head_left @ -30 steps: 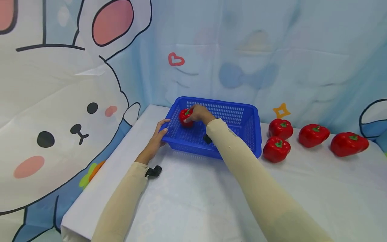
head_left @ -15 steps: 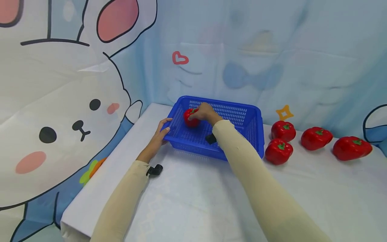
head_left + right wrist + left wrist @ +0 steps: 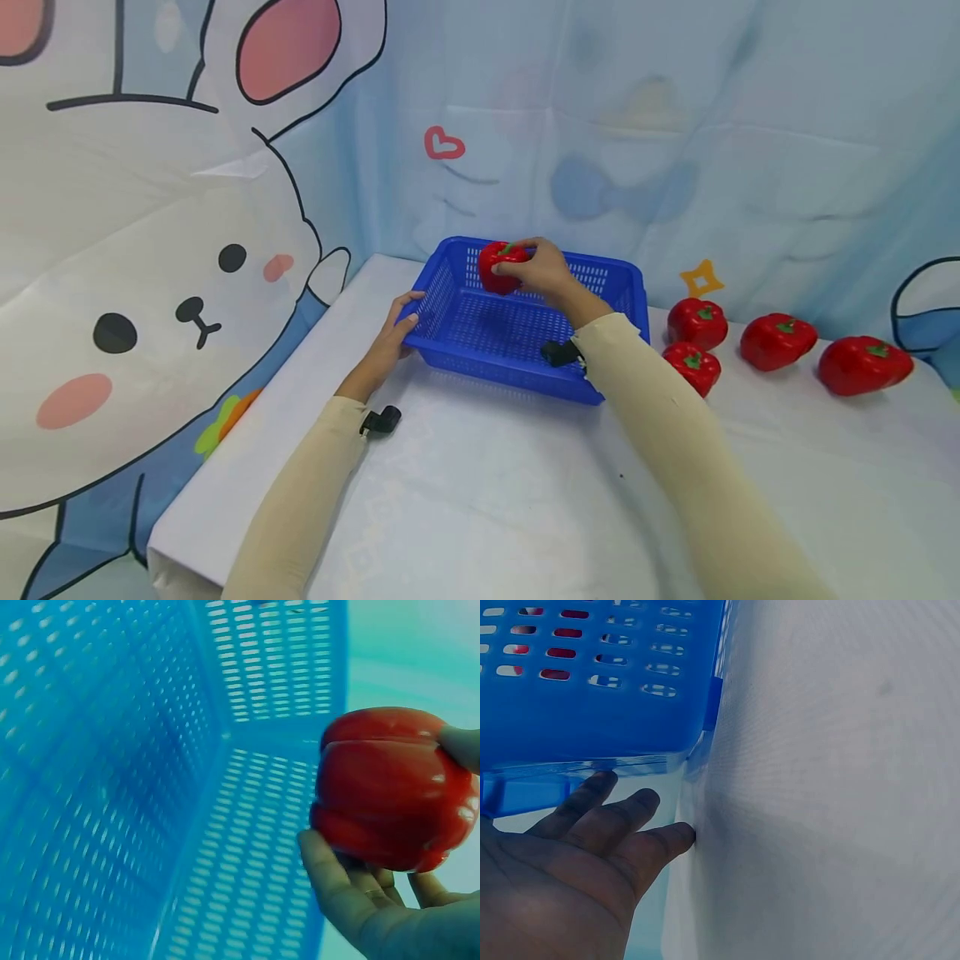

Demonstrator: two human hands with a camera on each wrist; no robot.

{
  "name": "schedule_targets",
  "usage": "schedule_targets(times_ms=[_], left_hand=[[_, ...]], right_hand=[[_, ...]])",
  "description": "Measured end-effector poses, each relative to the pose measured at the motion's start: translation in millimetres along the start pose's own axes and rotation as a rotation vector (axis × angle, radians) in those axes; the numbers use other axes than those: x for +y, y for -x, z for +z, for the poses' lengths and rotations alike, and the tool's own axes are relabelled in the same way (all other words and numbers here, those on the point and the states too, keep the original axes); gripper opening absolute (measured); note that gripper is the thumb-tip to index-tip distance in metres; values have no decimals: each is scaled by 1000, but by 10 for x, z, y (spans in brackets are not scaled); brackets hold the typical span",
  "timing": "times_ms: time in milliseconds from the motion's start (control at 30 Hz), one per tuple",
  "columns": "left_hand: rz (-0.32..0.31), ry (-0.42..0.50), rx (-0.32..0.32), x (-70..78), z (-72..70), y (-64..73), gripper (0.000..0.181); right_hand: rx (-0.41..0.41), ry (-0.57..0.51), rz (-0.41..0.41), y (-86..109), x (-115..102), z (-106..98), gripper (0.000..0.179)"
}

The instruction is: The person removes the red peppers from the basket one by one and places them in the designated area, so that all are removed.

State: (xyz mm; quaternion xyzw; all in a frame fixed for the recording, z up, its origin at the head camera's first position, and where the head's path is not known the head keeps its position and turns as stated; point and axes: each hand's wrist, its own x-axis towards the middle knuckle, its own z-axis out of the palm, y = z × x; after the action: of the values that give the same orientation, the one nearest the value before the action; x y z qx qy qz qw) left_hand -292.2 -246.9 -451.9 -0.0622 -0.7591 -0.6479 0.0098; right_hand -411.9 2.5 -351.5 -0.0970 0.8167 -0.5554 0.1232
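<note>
A red bell pepper [image 3: 495,268] with a green stem is in my right hand [image 3: 546,271], raised close to the back rim of the blue plastic basket [image 3: 517,379]. The right wrist view shows the pepper [image 3: 394,791] between the thumb and the fingers below, with the perforated basket walls beside it. At the basket's left end, my left hand [image 3: 388,340] touches the rim. In the left wrist view, three fingers [image 3: 611,825] extend loosely by the basket's outer side; the index finger and thumb are hidden there.
Several more red bell peppers [image 3: 777,342] lie on the white-covered table [image 3: 480,500] right of the basket; my right sleeve partly covers the nearest one [image 3: 693,367]. A cartoon-printed curtain [image 3: 750,183] hangs behind and along the left.
My right hand has lifted the bell pepper from the basket's left part, up and to the right toward the back rim. The left hand has stayed at the basket's left end.
</note>
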Motion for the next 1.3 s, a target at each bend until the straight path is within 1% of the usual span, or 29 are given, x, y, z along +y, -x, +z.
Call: schedule_targets(times_ms=[67, 200, 333, 433, 500, 567, 633, 733, 833, 933, 1033, 1100, 1167, 1233, 1300], left_hand=[[-4, 0, -3, 6, 9, -1, 48], [-8, -5, -7, 5, 7, 0, 49], [-6, -17, -11, 39, 9, 16, 50], [-7, -24, -8, 65, 17, 25, 49], [-13, -26, -4, 60, 31, 26, 48], [-26, -27, -4, 46, 49, 31, 49], [-40, -34, -4, 33, 47, 38, 49], [-50, -34, -10, 34, 43, 47, 48], [-42, -31, -15, 50, 40, 63, 48], [-40, -39, -13, 50, 49, 76, 48], [-49, -47, -7, 48, 37, 86, 47], [-48, -41, -13, 53, 32, 88, 48], [-44, -29, -16, 55, 33, 86, 48], [-36, -20, -22, 54, 42, 80, 49], [-33, -16, -22, 50, 63, 70, 49]], right_hand=[[-5, -20, -10, 111, 8, -127, 76], [-18, -34, -59, 354, 9, -401, 74], [-3, -33, -103, 624, -10, -680, 72], [33, 31, -104, 867, 3, -859, 73], [59, 93, -96, 1056, 39, -958, 75], [76, 159, -100, 1263, 103, -1059, 79], [82, 200, -110, 1460, 188, -1146, 81], [93, 255, -131, 1765, 384, -1303, 84], [122, 315, -135, 2069, 653, -1492, 85], [165, 364, -96, 2363, 962, -1711, 87], [208, 363, -12, 2595, 1267, -1926, 90], [248, 341, 55, 2695, 1457, -2051, 91], [284, 332, 108, 2733, 1619, -2163, 94], [315, 325, 145, 2716, 1752, -2259, 96], [338, 326, 161, 2662, 1858, -2336, 98]])
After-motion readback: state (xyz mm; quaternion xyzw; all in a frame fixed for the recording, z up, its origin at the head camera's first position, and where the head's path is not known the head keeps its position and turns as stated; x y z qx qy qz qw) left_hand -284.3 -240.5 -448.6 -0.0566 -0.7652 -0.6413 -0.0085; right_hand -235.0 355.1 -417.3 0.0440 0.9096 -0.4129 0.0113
